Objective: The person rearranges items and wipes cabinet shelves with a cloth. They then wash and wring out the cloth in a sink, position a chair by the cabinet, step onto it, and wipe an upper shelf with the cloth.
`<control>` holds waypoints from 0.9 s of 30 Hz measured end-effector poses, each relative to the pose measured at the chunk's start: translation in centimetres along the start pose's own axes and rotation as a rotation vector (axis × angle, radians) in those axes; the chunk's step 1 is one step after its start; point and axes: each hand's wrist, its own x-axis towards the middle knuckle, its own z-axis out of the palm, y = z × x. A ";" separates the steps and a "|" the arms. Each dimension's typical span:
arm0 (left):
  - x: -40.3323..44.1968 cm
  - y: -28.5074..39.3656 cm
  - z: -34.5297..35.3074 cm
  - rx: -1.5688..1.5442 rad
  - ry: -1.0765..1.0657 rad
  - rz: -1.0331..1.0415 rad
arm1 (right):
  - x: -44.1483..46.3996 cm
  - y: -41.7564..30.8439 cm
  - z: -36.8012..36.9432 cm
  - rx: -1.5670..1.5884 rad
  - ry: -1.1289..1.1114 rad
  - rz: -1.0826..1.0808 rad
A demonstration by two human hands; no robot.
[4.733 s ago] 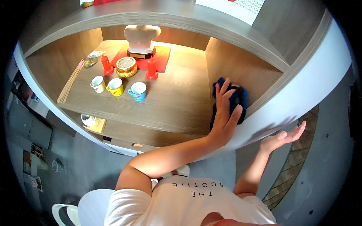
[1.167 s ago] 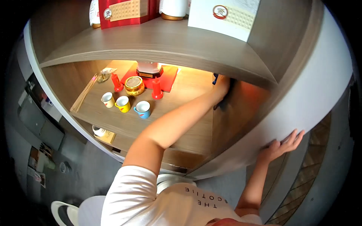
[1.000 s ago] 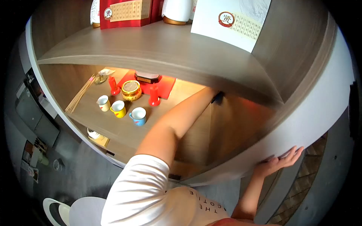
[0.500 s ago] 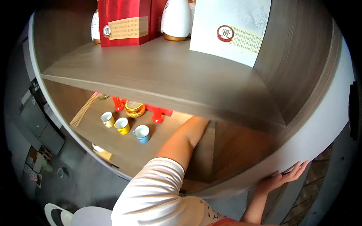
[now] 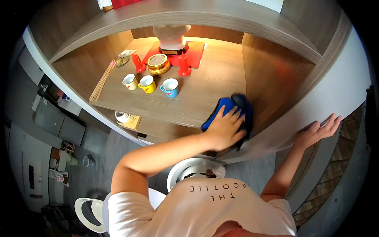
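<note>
My left hand (image 5: pixel 224 129) presses on a blue cloth with dark edges (image 5: pixel 224 108) at the shelf's right front corner, against the brown side panel. Its fingers lie over the cloth, slightly blurred. My right hand (image 5: pixel 318 131) rests on the white curved outer side (image 5: pixel 276 130) of the cabinet, fingers stretched out and holding nothing. Left of the cloth, on the wooden shelf (image 5: pixel 213 85), stand a blue mug (image 5: pixel 170 89), a yellow mug (image 5: pixel 147 85) and a cream mug (image 5: pixel 130 83).
Behind the mugs stand a golden bowl (image 5: pixel 158 67), red candle holders (image 5: pixel 184 68) and a pale figure on a dark base (image 5: pixel 173 50). Thin incense sticks (image 5: pixel 102 81) lie at the left. An upper shelf board (image 5: pixel 185 17) overhangs. White chairs (image 5: pixel 89 215) stand below.
My left hand came out from deep inside the shelf to its right front corner, bringing the blue cloth into view. The view tilted down. My right hand stays on the cabinet's side.
</note>
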 end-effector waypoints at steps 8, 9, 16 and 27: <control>-2.8 -0.6 -2.3 0.148 0.038 -0.131 | -0.3 -0.4 0.0 0.000 -0.020 -0.009; -1.3 -1.1 -2.2 0.140 -0.028 -0.166 | -0.3 -0.1 0.1 -0.026 -0.009 -0.005; 13.7 -7.8 -1.2 0.170 -0.170 -0.409 | -0.6 0.7 0.2 -0.075 0.008 0.009; 30.0 -22.3 4.9 0.152 0.137 -0.642 | -1.0 1.4 0.4 -0.053 0.003 0.005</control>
